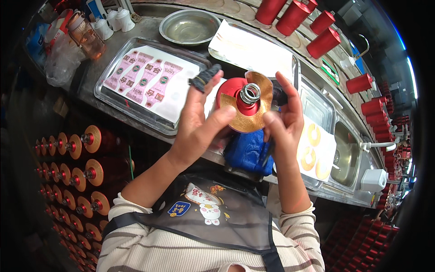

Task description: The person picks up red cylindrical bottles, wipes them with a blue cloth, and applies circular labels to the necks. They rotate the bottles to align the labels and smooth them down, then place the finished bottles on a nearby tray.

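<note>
Gold label [247, 123] around red bottle's neck [245, 108], left hand [199, 120] spread, thumb on label, right hand [284, 124], index raised, grip unclear

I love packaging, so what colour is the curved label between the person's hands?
The curved label is gold; it shows best in the head view.

A cream ribbed sweater [181, 256] with brown stripes has its sleeves [299, 218] bunched below the elbows. Over it sits a dark-grey apron [247, 226] with black edging and straps [121, 222], printed with a white cartoon rabbit [210, 214] and blue badge [179, 208]. A dark finger cover [205, 79] is on the left hand [195, 115].
</note>
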`<state>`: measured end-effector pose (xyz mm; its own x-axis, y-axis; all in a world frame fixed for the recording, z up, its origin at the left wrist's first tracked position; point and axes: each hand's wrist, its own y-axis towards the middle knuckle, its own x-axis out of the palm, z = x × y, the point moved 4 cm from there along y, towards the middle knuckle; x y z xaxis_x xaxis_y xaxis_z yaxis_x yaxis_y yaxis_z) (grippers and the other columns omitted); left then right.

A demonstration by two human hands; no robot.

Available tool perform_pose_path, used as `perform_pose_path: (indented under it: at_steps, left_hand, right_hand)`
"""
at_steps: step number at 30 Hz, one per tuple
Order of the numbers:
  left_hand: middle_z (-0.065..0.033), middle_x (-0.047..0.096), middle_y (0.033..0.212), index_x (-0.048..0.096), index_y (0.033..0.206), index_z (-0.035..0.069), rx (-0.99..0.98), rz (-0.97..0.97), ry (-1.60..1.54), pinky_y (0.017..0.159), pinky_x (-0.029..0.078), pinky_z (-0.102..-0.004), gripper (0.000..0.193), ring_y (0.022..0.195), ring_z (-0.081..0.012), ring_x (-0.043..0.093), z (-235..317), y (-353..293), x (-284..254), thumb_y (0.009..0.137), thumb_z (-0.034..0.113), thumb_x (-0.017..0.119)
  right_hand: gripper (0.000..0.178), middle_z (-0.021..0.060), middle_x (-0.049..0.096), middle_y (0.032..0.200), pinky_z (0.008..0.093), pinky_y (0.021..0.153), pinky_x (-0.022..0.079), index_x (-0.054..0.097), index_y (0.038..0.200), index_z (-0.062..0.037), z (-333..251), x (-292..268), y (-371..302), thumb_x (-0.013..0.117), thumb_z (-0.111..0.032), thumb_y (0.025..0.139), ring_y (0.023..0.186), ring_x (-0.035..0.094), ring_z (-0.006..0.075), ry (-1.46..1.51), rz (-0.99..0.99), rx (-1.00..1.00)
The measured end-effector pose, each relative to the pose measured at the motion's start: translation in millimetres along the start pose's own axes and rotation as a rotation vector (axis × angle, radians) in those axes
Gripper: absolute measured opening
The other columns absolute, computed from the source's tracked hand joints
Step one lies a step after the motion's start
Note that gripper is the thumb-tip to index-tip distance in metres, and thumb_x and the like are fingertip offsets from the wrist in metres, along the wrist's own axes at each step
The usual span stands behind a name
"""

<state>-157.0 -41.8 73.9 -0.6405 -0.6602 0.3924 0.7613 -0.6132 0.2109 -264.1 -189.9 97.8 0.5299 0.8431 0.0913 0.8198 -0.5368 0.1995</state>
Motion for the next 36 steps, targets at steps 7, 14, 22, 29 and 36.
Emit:
perform_pose_path:
  at_steps: [7,14,22,29,36]
  left_hand:
    - [-0.0135,0.049,0.137,0.028,0.148,0.000,-0.016,-0.120,-0.070,0.109,0.043,-0.0363,0.070,0.127,-0.0189,0.052,-9.7,-5.2,14.9,0.092,0.008,0.069]
    - [-0.0141,0.049,0.138,0.030,0.148,-0.001,0.078,-0.123,0.033,0.109,0.042,-0.0359,0.075,0.126,-0.0196,0.052,-16.1,2.7,12.4,0.088,0.011,0.073]
    - [-0.0124,0.052,0.138,0.036,0.148,-0.002,-0.127,-0.276,-0.168,0.112,0.040,-0.0350,0.068,0.128,-0.0180,0.052,-3.0,14.2,-6.6,0.089,0.012,0.068]
    - [-0.0117,0.052,0.138,0.038,0.148,-0.002,-0.128,-0.270,-0.206,0.111,0.041,-0.0343,0.063,0.128,-0.0168,0.052,-5.7,13.9,-9.0,0.094,0.012,0.066]
    - [-0.0106,0.053,0.136,0.040,0.147,-0.001,-0.121,-0.251,-0.221,0.109,0.043,-0.0334,0.060,0.126,-0.0157,0.053,-9.1,14.8,-8.3,0.096,0.014,0.066]
  right_hand:
    - [0.074,0.0151,0.051,0.141,0.0218,0.081,0.054,0.037,0.151,0.0028,0.7,3.1,17.5,0.071,-0.001,0.085,0.100,0.066,0.0137,0.074,-0.060,0.107]
    - [0.069,0.0114,0.062,0.127,0.0157,0.052,0.037,0.043,0.149,-0.0005,15.8,-3.5,34.7,0.072,-0.012,0.087,0.061,0.051,0.0009,0.066,-0.097,0.083]
    - [0.073,0.0166,0.049,0.146,0.0209,0.072,0.052,0.038,0.151,-0.0003,3.3,7.4,6.5,0.074,-0.008,0.088,0.092,0.064,0.0085,0.040,-0.092,0.106]
    - [0.072,0.0166,0.051,0.144,0.0291,0.093,0.056,0.038,0.150,0.0014,4.4,12.9,8.9,0.074,-0.005,0.089,0.113,0.067,0.0217,-0.001,-0.094,0.004]
    - [0.070,0.0152,0.051,0.144,0.0282,0.091,0.057,0.038,0.150,0.0014,3.6,12.6,8.4,0.073,-0.004,0.090,0.110,0.067,0.0193,-0.002,-0.080,0.018]
